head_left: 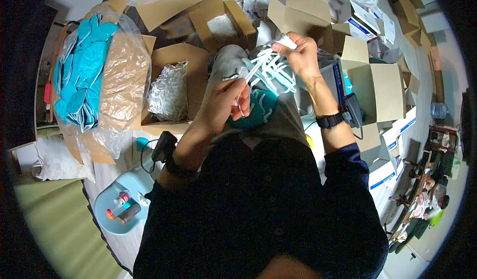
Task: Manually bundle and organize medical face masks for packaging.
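Note:
A loose bunch of white elastic straps [271, 70] hangs between my hands, above my lap. My right hand [302, 56], farther from me, is closed on the bunch's upper end. My left hand [229, 97] is nearer and lower, its fingers pinched around strands at the left side of the bunch. Underneath, a teal cup-shaped mask [258, 111] lies on my lap, partly covered by straps. More teal masks [84, 70] are heaped in a plastic-lined cardboard box [121, 80] at the left.
Left of my legs, a cardboard box [196, 75] holds tangled white straps [169, 92]. Another box [211, 28] ahead contains small white pieces. Open cartons [387, 92] crowd the right. A light-blue stool [107, 194] at lower left carries a bottle [121, 198] and a dark cylinder [130, 213].

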`<move>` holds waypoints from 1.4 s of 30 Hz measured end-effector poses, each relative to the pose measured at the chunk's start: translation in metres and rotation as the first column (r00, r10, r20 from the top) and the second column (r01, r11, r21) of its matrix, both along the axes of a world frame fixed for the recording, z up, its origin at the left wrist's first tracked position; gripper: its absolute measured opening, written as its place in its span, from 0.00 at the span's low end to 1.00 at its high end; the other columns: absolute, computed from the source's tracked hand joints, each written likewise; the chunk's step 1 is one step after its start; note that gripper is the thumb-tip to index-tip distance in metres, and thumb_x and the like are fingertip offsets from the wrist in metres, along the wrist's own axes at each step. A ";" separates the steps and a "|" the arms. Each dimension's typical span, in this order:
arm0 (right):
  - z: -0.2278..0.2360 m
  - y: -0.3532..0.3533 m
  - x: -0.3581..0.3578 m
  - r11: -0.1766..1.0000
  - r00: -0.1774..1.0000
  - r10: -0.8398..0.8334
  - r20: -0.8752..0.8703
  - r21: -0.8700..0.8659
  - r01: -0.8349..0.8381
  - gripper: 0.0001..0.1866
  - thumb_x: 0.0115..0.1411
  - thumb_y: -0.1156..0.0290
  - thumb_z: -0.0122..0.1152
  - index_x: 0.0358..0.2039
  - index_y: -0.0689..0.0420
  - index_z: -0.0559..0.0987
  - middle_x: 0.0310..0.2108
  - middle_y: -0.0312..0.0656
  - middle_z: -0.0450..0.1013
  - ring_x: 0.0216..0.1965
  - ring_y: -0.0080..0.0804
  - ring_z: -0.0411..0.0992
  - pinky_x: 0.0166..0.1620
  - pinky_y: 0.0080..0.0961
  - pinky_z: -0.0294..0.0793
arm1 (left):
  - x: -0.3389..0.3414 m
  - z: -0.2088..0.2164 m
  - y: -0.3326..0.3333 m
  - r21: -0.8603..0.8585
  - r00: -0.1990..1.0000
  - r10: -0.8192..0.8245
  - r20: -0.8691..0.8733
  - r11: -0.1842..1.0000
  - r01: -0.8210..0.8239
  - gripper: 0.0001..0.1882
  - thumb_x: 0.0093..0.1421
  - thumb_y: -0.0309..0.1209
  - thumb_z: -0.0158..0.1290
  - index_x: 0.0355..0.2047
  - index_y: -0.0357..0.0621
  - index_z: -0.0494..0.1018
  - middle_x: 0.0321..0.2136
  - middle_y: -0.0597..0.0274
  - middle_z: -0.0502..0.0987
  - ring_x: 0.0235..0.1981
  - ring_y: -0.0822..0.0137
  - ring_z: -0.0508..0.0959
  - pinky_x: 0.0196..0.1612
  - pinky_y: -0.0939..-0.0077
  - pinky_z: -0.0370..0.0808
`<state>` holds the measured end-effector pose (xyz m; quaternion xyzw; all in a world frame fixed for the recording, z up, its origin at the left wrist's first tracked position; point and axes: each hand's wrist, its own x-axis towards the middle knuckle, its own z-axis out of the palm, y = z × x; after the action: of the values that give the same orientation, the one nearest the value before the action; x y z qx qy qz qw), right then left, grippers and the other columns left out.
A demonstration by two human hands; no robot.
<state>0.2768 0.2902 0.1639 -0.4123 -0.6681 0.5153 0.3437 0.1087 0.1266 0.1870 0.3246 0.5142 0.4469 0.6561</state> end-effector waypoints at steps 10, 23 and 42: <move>-0.032 0.021 0.008 0.996 0.997 -0.076 0.031 0.040 0.075 0.07 0.49 0.74 0.69 0.21 0.62 0.79 0.18 0.31 0.73 0.20 0.14 0.64 0.22 0.17 0.62 | -0.001 0.016 -0.039 -0.102 0.999 0.047 0.021 0.994 -0.045 0.18 0.66 0.42 0.41 0.22 0.47 0.62 0.13 0.69 0.63 0.17 0.73 0.68 0.19 0.81 0.60; -0.040 0.016 0.024 0.995 0.997 -0.077 -0.004 -0.058 0.077 0.06 0.49 0.74 0.69 0.25 0.61 0.80 0.22 0.35 0.76 0.21 0.17 0.68 0.24 0.19 0.67 | -0.001 0.014 -0.066 -0.055 0.990 -0.104 -0.099 0.994 0.099 0.16 0.66 0.38 0.38 0.21 0.48 0.62 0.14 0.66 0.64 0.17 0.71 0.68 0.20 0.80 0.62; 0.014 -0.033 0.036 0.986 0.999 -0.013 -0.039 -0.164 0.007 0.07 0.55 0.68 0.66 0.25 0.57 0.79 0.19 0.30 0.72 0.22 0.14 0.64 0.27 0.15 0.60 | -0.003 -0.060 -0.009 -0.138 0.939 0.090 0.333 0.989 -0.046 0.21 0.58 0.36 0.47 0.49 0.36 0.67 0.41 0.50 0.76 0.47 0.58 0.76 0.37 0.80 0.71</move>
<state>0.3132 0.2569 0.1775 -0.4320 -0.6145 0.5748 0.3246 0.1053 0.1181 0.1271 0.1822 0.4325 0.4843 0.7384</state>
